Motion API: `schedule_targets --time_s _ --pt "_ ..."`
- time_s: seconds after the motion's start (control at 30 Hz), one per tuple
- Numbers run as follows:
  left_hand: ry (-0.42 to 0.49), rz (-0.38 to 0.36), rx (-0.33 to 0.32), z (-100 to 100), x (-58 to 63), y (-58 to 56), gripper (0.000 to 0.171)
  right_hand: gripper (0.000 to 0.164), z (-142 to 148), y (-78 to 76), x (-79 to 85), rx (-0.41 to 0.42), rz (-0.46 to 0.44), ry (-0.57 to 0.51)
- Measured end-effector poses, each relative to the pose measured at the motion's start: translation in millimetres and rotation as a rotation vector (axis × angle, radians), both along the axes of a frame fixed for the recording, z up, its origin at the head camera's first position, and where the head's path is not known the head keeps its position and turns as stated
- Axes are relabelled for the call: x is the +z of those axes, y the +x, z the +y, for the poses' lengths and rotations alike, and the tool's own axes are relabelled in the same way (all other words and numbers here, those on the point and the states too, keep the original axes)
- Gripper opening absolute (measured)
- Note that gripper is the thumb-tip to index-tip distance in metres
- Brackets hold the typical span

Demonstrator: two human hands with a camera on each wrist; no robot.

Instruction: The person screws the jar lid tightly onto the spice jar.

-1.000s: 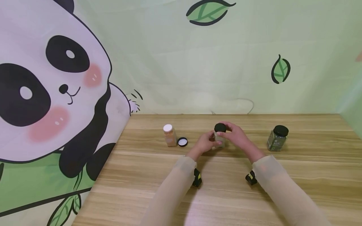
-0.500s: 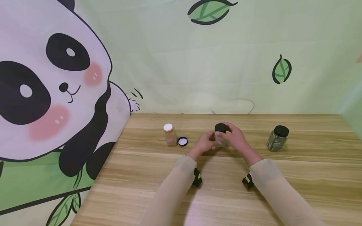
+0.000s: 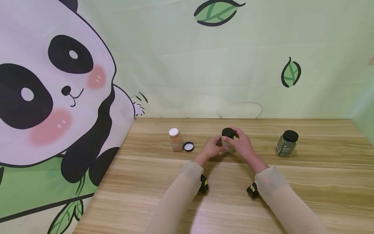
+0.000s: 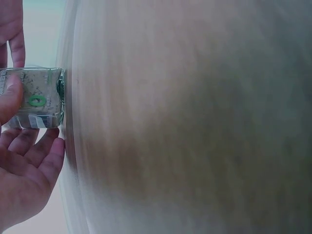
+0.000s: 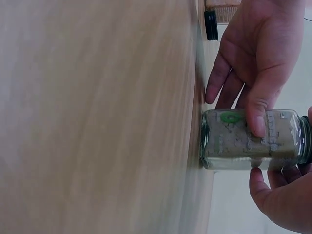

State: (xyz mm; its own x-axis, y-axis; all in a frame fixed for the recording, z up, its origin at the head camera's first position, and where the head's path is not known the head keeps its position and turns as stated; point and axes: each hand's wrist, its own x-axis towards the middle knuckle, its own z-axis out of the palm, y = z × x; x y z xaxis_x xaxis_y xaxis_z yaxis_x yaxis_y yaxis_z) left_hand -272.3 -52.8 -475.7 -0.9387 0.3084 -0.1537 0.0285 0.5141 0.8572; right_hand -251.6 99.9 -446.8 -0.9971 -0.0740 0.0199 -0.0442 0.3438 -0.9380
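Observation:
A square glass spice jar [image 3: 227, 145] with a black lid [image 3: 228, 132] stands upright on the wooden table, between both hands. My left hand [image 3: 212, 148] holds its body, thumb across the front and fingers behind. From the other side my right hand [image 3: 242, 141] grips the jar's top at the lid. The right wrist view shows greyish-brown contents in the jar [image 5: 229, 141] and a green ring on its label. There, the lid is cut off by the frame edge, partly behind the right hand [image 5: 287, 200].
Left of the hands stands a jar of orange-pink contents [image 3: 176, 143] with a white top. Beside it a black-rimmed lid [image 3: 188, 147] lies white side up. At right is a black-lidded jar with dark green contents [image 3: 285, 147]. A panda-print cloth [image 3: 187, 65] hangs behind the table [image 3: 228, 208].
My right wrist and forearm have swung a little to the left, the hand turning slightly at the lid. The left hand and the jar have stayed in place.

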Motion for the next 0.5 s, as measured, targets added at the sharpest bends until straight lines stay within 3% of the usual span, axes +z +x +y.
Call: schedule_targets --time_s 0.33,0.5 --pt "0.009 -0.005 0.008 -1 -0.5 0.4 0.052 0.059 -6 0.8 -1.8 -0.040 -0.023 -0.060" --pt "0.002 0.004 -0.010 -1 -0.1 -0.7 0.053 0.073 4 -4.7 1.0 0.076 -0.057 -0.021"
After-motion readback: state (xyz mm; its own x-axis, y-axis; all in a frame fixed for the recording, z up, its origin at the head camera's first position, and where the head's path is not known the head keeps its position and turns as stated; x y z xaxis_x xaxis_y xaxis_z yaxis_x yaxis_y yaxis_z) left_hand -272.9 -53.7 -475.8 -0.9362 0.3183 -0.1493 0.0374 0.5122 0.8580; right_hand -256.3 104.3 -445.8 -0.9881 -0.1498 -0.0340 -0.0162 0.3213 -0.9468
